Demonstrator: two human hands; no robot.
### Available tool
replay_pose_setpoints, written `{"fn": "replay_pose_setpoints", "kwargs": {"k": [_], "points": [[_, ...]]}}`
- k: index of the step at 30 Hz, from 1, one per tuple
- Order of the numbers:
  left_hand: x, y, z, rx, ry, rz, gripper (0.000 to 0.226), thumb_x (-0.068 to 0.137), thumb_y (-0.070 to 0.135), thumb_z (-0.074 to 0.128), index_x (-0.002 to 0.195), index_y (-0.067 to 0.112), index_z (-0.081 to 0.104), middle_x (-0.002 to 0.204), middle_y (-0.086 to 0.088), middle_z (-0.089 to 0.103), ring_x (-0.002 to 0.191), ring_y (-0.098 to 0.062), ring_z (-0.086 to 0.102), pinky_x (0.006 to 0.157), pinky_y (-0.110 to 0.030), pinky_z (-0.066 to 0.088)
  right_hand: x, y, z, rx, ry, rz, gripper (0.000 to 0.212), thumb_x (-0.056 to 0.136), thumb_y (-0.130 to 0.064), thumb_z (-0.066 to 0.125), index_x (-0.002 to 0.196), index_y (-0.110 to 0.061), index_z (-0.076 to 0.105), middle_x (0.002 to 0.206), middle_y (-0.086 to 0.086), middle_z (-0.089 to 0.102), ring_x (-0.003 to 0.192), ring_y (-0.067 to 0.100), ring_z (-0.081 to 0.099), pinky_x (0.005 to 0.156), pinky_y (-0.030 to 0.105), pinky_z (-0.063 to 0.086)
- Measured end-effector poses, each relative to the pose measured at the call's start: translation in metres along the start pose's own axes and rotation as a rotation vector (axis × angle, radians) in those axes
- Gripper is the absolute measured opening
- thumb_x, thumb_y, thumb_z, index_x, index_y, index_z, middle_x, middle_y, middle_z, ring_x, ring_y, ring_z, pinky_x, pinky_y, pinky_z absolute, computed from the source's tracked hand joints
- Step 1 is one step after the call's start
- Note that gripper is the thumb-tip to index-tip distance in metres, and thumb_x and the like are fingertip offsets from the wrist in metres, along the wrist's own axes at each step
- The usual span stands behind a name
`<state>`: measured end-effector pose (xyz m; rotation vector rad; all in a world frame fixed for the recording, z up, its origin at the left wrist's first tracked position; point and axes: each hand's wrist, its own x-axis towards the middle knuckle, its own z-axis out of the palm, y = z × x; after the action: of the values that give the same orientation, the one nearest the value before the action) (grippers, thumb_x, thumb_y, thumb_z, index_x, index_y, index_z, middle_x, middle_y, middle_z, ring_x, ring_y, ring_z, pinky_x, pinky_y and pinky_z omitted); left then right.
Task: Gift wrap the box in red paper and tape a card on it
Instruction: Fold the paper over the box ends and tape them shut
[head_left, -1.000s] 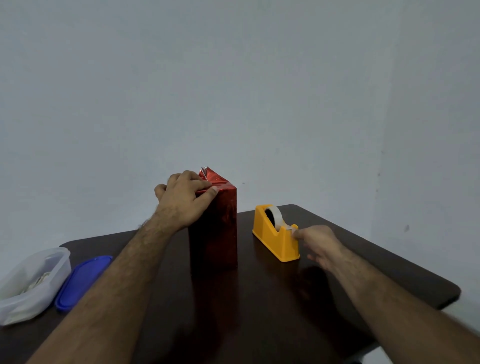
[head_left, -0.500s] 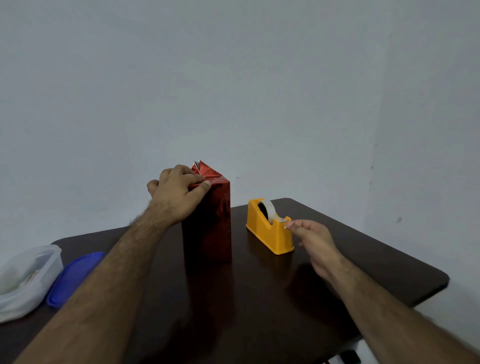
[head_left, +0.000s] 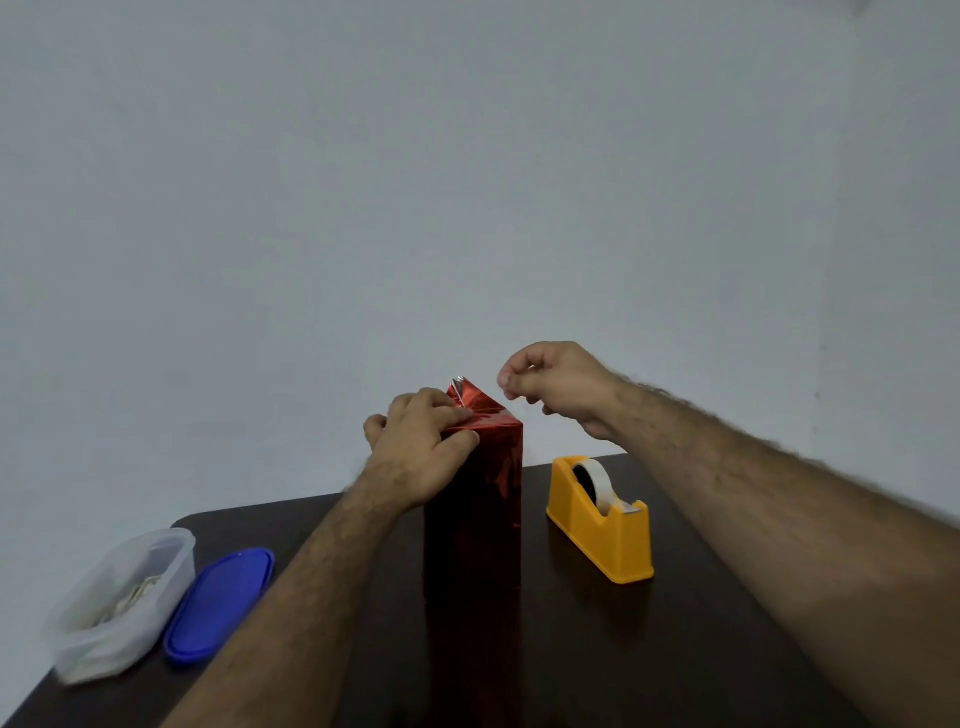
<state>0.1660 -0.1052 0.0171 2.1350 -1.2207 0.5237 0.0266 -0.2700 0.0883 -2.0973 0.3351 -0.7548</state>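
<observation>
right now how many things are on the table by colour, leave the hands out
red: 1, the wrapped box
yellow: 1, the tape dispenser
blue: 1, the lid
clear: 1, the plastic container
total: 4

There is one view only, from the camera on my head, so nothing is shared with a second view. It looks forward and slightly down from above my forearms, which enter from the bottom edge and run away from me. The wide lens takes in much bare wall (head_left: 467, 182) in the upper half and the dark table (head_left: 597, 649) in the lower part. My left hand (head_left: 415, 452) and right hand (head_left: 558, 387) meet near the middle, close to the lens, at the red wrapped box (head_left: 475, 519).
</observation>
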Motion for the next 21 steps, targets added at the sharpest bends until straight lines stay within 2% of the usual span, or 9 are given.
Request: {"fn": "replay_pose_setpoints", "kwargs": {"k": [3, 6, 9, 14, 16, 18, 19, 21], "points": [[0.001, 0.0, 0.0, -0.021, -0.002, -0.011, 0.06, 0.086, 0.056, 0.041, 0.137, 0.042, 0.069, 0.137, 0.021, 0.052, 0.137, -0.008, 0.032, 0.103, -0.038, 0.016, 0.019, -0.007, 0.007, -0.126, -0.075, 0.054, 0.008, 0.093, -0.009, 0.077, 0.099, -0.013, 0.08, 0.085, -0.005, 0.077, 0.078, 0.002, 0.063, 0.061, 0.019, 0.042], [0.001, 0.0, 0.001, -0.028, -0.006, -0.013, 0.061, 0.086, 0.055, 0.041, 0.138, 0.041, 0.068, 0.138, 0.02, 0.052, 0.137, -0.007, 0.031, 0.104, -0.037, 0.015, 0.033, -0.009, 0.01, -0.252, -0.153, 0.129, 0.009, 0.09, -0.011, 0.08, 0.089, -0.02, 0.081, 0.086, -0.004, 0.078, 0.088, 0.016, 0.063, 0.064, 0.028, 0.041], [0.002, -0.001, 0.001, -0.035, -0.011, -0.009, 0.061, 0.086, 0.054, 0.04, 0.138, 0.041, 0.068, 0.138, 0.02, 0.051, 0.136, -0.007, 0.031, 0.104, -0.037, 0.015, 0.043, -0.013, 0.011, -0.353, -0.164, 0.181, 0.013, 0.084, -0.009, 0.081, 0.082, -0.021, 0.083, 0.098, -0.003, 0.08, 0.103, 0.021, 0.066, 0.072, 0.032, 0.044], [0.003, -0.002, 0.001, -0.032, -0.014, -0.007, 0.06, 0.086, 0.054, 0.039, 0.138, 0.043, 0.068, 0.136, 0.02, 0.051, 0.134, -0.006, 0.031, 0.104, -0.037, 0.015, 0.05, -0.015, 0.017, -0.395, -0.196, 0.213, 0.01, 0.083, -0.014, 0.087, 0.077, -0.021, 0.083, 0.092, -0.002, 0.075, 0.086, 0.015, 0.052, 0.063, 0.029, 0.038], [0.003, -0.002, 0.0, -0.034, -0.013, -0.01, 0.06, 0.086, 0.054, 0.039, 0.138, 0.043, 0.068, 0.136, 0.02, 0.051, 0.135, -0.007, 0.031, 0.103, -0.037, 0.015, 0.05, -0.014, 0.021, -0.418, -0.179, 0.208, 0.005, 0.083, -0.015, 0.088, 0.085, -0.017, 0.084, 0.098, 0.0, 0.074, 0.093, 0.016, 0.056, 0.073, 0.03, 0.046], [0.004, -0.002, 0.001, -0.03, -0.016, -0.01, 0.061, 0.086, 0.053, 0.039, 0.139, 0.043, 0.067, 0.137, 0.02, 0.051, 0.136, -0.007, 0.031, 0.103, -0.037, 0.015, 0.05, -0.016, 0.024, -0.484, -0.157, 0.186, 0.013, 0.082, -0.015, 0.088, 0.094, -0.014, 0.084, 0.108, 0.003, 0.077, 0.108, 0.02, 0.065, 0.092, 0.04, 0.056], [0.004, -0.001, 0.001, -0.03, -0.019, -0.01, 0.061, 0.086, 0.053, 0.039, 0.139, 0.043, 0.067, 0.138, 0.02, 0.051, 0.136, -0.007, 0.03, 0.103, -0.037, 0.015, 0.048, -0.019, 0.024, -0.545, -0.148, 0.17, 0.016, 0.081, -0.016, 0.088, 0.096, -0.013, 0.084, 0.108, 0.003, 0.077, 0.111, 0.021, 0.067, 0.097, 0.044, 0.058], [0.004, -0.001, 0.001, -0.026, -0.023, -0.009, 0.062, 0.085, 0.053, 0.039, 0.14, 0.043, 0.067, 0.138, 0.019, 0.051, 0.136, -0.007, 0.03, 0.103, -0.037, 0.015, 0.046, -0.026, 0.028, -0.711, -0.151, 0.125, 0.026, 0.08, -0.024, 0.089, 0.101, -0.011, 0.083, 0.106, 0.003, 0.077, 0.108, 0.022, 0.07, 0.095, 0.044, 0.061]]}}
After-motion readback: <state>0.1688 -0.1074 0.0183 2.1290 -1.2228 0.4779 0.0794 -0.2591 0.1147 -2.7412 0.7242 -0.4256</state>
